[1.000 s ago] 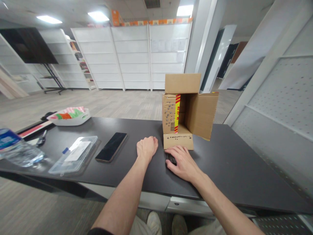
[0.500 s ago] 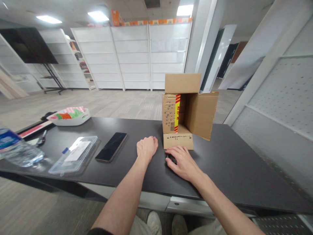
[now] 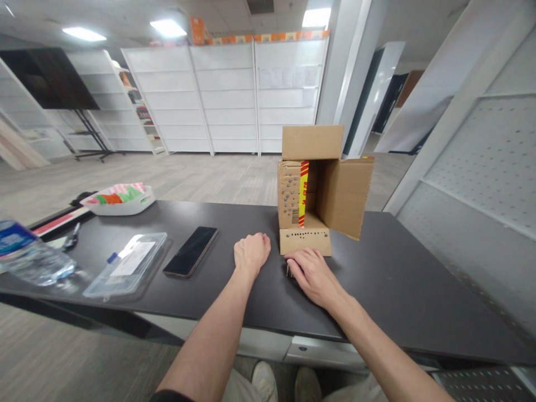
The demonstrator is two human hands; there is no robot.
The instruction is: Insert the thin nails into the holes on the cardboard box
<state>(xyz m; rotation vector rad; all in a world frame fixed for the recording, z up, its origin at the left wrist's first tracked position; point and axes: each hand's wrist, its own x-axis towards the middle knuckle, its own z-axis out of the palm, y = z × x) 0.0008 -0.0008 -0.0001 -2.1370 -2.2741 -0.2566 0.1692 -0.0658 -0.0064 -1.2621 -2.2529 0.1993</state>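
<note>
My left hand (image 3: 252,251) rests on the dark tabletop in a loose fist, and no object shows in it. My right hand (image 3: 312,273) curls palm down over a small object with thin metallic prongs (image 3: 288,269), mostly hidden under the thumb and fingers; I cannot make out its kind. Just beyond the right fingertips stands an open cardboard box (image 3: 288,195) on its side, its opening facing me. Its lower flap (image 3: 305,242), dotted with small holes, hangs toward the right hand. Yellow and red tape runs down the box's front.
Left of my left hand lies a black phone (image 3: 191,251), then a clear plastic case (image 3: 125,265) with a paper label. A water bottle (image 3: 31,254) lies at the far left. Behind, a white basket (image 3: 125,207) holds colourful cloth-like items. A perforated panel (image 3: 481,162) borders the table's right.
My right thumb and fingers have shifted over the small object; its dark, striped face has gone from sight and thin prongs show instead. The left hand and the box have stayed still.
</note>
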